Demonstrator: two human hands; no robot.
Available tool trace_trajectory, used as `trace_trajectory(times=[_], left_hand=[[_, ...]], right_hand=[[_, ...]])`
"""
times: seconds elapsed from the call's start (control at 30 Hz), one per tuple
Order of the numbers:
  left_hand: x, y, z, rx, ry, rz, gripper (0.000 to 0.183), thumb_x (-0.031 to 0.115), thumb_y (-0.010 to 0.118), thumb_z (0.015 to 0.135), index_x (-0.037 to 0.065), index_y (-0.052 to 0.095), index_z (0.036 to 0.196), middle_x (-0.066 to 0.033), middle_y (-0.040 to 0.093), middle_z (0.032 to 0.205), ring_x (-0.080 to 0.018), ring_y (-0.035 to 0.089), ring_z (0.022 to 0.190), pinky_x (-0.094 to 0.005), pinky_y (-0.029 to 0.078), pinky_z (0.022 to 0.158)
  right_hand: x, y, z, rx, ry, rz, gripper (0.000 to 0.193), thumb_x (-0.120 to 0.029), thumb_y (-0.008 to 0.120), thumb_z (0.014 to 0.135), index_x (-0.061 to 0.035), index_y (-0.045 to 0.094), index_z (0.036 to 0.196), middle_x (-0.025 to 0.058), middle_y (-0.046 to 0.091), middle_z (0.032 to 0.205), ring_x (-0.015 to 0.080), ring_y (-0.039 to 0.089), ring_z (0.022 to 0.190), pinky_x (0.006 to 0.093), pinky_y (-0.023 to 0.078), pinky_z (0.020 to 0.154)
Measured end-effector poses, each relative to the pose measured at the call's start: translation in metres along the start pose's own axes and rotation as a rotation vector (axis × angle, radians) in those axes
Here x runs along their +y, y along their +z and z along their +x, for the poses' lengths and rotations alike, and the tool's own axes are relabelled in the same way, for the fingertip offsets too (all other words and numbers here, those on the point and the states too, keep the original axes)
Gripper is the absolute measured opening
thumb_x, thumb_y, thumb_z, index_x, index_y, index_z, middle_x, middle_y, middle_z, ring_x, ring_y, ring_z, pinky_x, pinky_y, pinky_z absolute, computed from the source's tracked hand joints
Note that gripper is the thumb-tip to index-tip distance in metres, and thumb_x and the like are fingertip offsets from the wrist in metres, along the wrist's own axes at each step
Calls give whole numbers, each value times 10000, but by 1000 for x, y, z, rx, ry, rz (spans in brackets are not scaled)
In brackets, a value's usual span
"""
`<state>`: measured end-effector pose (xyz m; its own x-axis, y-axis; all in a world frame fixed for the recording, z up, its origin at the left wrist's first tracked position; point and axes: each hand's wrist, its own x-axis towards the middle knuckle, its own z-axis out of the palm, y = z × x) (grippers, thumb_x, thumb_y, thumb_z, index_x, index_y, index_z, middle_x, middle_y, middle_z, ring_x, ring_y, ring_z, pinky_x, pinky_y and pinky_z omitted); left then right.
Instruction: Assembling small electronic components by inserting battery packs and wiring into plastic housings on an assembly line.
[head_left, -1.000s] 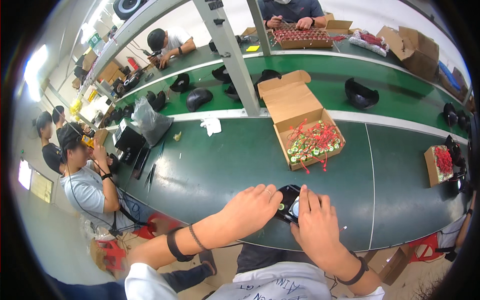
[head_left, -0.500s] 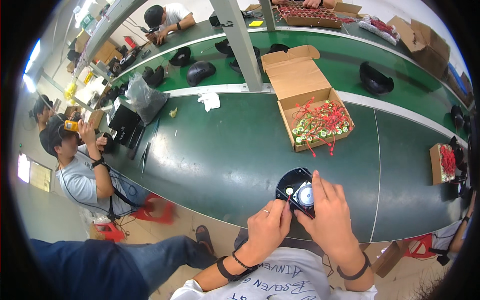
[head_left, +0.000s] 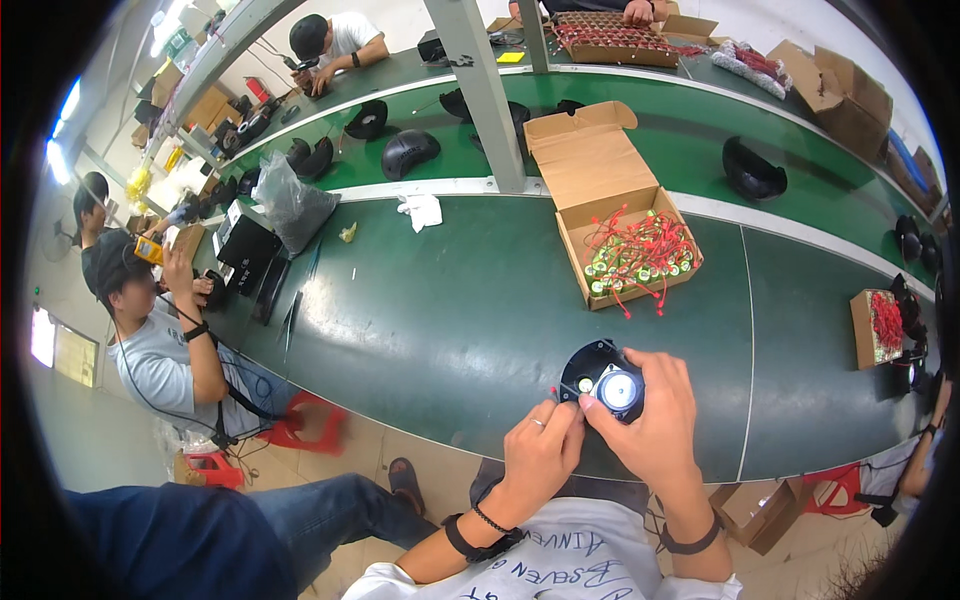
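Observation:
A black plastic shell [head_left: 578, 362] with a silver round speaker [head_left: 619, 391] in it is held above the near edge of the green bench. Beside the speaker sits a small cell with a pale round end [head_left: 586, 385]. My right hand [head_left: 655, 410] is closed on the shell's right side, its thumb reaching across near the cell. My left hand [head_left: 541, 440] pinches at the shell's lower left rim. A thin wire's red tip [head_left: 554, 391] sticks out by its fingertips; the fingers hide most of the wire.
An open cardboard box [head_left: 572, 240] of green cells with red wires stands beyond my hands. A smaller box [head_left: 877, 330] is at the right. Black shells [head_left: 410, 153] lie on the green belt behind a metal post [head_left: 478, 95]. Another person [head_left: 165, 345] works at the left.
The shell has shifted slightly right and turned a little. My right thumb has moved in toward the cell. The wire's red tip now shows at the left rim by my left fingers.

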<state>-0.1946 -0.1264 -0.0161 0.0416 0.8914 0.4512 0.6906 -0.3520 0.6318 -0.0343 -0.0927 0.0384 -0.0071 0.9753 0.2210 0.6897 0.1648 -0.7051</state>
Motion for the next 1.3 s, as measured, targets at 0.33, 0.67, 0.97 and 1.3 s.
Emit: trace_trajectory(times=[0.33, 0.67, 0.97, 1.3], left_hand=[[-12, -26, -6, 10, 44, -278, 318, 47, 747, 928, 16, 594, 1206, -100, 604, 958, -207, 593, 786, -369, 518, 757], [-34, -16, 56, -682, -105, -924, 871, 116, 607, 1036, 3, 59, 1704, -230, 245, 1740, -327, 251, 1618, -452, 203, 1310], [-37, -9, 56, -650, -83, -901, 852, 152, 622, 1024, -17, 115, 1688, -237, 281, 1710, -334, 314, 1584, -457, 228, 1302], [-39, -3, 49, -592, -96, -908, 832, 146, 599, 1004, -25, 137, 1674, -261, 329, 1678, -366, 362, 1557, -467, 247, 1294]], right_hand=[[9, -2, 7, 3, -36, 53, 680, -379, 927, 739, 59, 703, 1209, 203, 713, 1131, 382, 645, 1091, 467, 534, 945], [21, -17, 10, -136, -54, 123, 737, -302, 956, 692, 63, 702, 1279, 200, 728, 1218, 379, 649, 1160, 458, 528, 1011], [25, -19, 14, -208, -53, 178, 763, -256, 947, 674, 50, 679, 1320, 187, 703, 1274, 384, 619, 1216, 470, 505, 1055], [31, -21, 13, -227, -37, 317, 741, -254, 927, 733, 31, 666, 1366, 165, 711, 1307, 362, 615, 1248, 461, 492, 1080]])
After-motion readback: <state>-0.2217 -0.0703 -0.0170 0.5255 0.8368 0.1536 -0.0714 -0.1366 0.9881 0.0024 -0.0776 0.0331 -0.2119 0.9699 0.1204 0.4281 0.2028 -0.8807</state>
